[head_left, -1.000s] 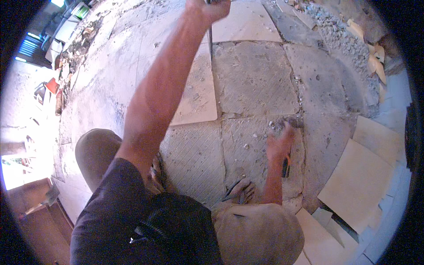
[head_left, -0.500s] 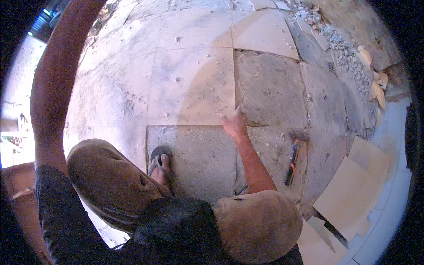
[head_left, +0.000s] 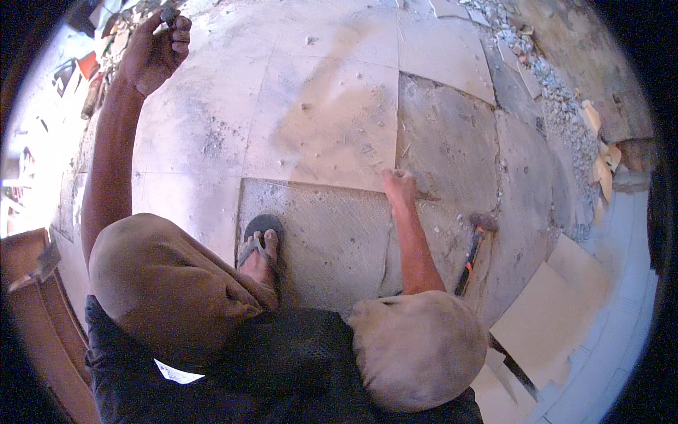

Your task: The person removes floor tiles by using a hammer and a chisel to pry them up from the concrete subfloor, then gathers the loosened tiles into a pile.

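My left hand (head_left: 154, 58) is raised at the upper left. Its fingers curl around a small dark lump (head_left: 169, 15), perhaps a piece of stone; its exact kind does not show. Down by the corner of a large pale floor tile (head_left: 332, 127), my right hand (head_left: 400, 185) has its fingers drawn together against the tile's edge. Whatever may be between those fingers is hidden. To the right of that hand a hammer (head_left: 471, 258) with a black and orange handle lies on the rough, tile-free floor (head_left: 328, 240).
My sandalled foot (head_left: 263, 247) rests on the stripped patch. Loose pale tiles (head_left: 544, 318) lie at the right, and grey rubble (head_left: 561, 116) runs along the far right. A brown wooden piece (head_left: 35, 297) stands at the left, with scattered debris (head_left: 92, 67) beyond.
My left hand has come into view at the upper left, holding the dark lump. The right hand stays by the tile corner, its fingers now closer together. The view has shifted slightly.
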`<state>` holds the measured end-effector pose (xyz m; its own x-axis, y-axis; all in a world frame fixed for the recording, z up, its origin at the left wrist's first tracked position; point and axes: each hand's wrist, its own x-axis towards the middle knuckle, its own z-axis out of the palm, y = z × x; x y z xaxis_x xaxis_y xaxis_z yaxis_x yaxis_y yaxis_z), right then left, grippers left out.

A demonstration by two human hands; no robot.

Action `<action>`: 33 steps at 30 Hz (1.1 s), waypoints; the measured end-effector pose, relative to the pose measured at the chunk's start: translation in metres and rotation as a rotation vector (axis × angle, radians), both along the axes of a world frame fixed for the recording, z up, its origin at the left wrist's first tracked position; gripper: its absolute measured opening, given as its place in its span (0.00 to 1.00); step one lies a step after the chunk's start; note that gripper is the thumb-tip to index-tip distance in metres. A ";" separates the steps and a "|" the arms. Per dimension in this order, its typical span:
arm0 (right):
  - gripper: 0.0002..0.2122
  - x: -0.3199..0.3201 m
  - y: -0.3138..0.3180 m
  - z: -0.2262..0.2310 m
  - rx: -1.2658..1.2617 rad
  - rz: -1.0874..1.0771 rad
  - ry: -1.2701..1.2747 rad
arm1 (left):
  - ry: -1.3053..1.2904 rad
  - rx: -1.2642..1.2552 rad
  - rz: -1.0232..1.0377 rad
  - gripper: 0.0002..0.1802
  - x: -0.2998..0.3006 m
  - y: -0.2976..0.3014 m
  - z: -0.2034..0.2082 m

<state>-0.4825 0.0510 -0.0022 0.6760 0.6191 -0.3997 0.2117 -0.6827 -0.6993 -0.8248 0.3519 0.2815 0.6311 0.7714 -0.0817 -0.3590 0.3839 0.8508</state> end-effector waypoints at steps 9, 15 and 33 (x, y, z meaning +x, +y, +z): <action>0.27 0.013 -0.023 0.055 0.304 0.100 0.038 | 0.575 0.235 -0.122 0.16 0.077 -0.055 -0.015; 0.28 -0.015 -0.004 0.207 0.705 0.305 0.334 | 0.492 0.210 -0.666 0.25 0.191 -0.171 -0.030; 0.09 0.064 -0.045 0.017 0.452 -0.313 0.492 | 0.873 0.255 -0.752 0.24 0.243 -0.160 -0.178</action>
